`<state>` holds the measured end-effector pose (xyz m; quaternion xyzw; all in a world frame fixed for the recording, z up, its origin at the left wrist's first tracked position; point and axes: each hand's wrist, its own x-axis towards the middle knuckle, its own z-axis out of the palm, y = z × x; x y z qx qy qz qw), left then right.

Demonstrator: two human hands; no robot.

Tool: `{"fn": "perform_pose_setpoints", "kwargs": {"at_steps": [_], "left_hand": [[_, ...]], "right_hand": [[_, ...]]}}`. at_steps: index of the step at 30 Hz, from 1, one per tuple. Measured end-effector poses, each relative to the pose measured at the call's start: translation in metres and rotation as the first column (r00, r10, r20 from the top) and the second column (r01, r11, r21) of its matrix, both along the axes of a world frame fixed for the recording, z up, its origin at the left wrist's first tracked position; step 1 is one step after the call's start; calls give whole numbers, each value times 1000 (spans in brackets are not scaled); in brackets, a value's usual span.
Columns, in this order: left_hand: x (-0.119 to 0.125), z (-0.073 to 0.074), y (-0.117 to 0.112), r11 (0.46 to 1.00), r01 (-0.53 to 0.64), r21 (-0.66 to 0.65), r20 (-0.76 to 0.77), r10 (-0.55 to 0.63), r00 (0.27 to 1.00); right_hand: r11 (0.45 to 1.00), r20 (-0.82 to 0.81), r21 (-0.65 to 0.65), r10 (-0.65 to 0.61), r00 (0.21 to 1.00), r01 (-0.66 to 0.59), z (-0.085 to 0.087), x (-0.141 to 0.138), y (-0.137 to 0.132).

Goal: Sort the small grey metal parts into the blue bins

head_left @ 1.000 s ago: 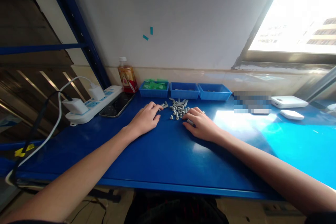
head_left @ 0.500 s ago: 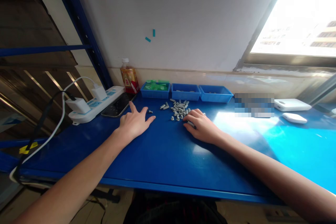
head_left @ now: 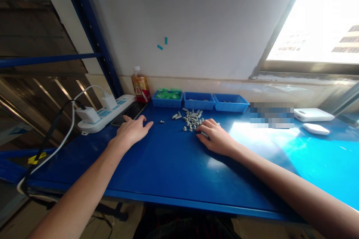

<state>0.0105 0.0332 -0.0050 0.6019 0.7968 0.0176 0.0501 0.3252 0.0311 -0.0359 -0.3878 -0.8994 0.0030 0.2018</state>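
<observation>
A pile of small grey metal screws and sleeves (head_left: 193,118) lies on the blue table (head_left: 168,164) in front of three blue bins. My right hand (head_left: 215,136) rests palm down at the right edge of the pile, fingers curled over a grey piece. My left hand (head_left: 131,129) lies flat with fingers stretched out, well left of the pile, its fingertips near a black phone (head_left: 129,113). A single screw (head_left: 162,121) sits alone between my left hand and the pile.
Three blue bins (head_left: 198,101) stand along the wall, the left one holding green parts. A drink bottle (head_left: 140,84) and a white power strip (head_left: 103,114) with chargers are at the left. White devices (head_left: 313,114) lie at the far right near the window.
My left hand has slid left away from the pile toward the phone and spread flat. The right hand has stayed at the pile.
</observation>
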Motion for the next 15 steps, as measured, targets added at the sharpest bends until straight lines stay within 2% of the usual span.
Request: {"fn": "perform_pose_setpoints", "kwargs": {"at_steps": [6, 12, 15], "left_hand": [[-4, 4, -3, 999, -30, -26, 1, 30, 1000], [11, -1, -10, 1000, 28, -5, -80, -29, 996], [13, -1, -13, 1000, 26, 4, -73, -25, 997]], "right_hand": [[1000, 0, 12, 5, 1000, -5, -1, 0, 0], [1000, -8, 10, 0, 1000, 0, -1, -1, 0], [1000, -11, 7, -1, 1000, 1, 0, -1, 0]]}}
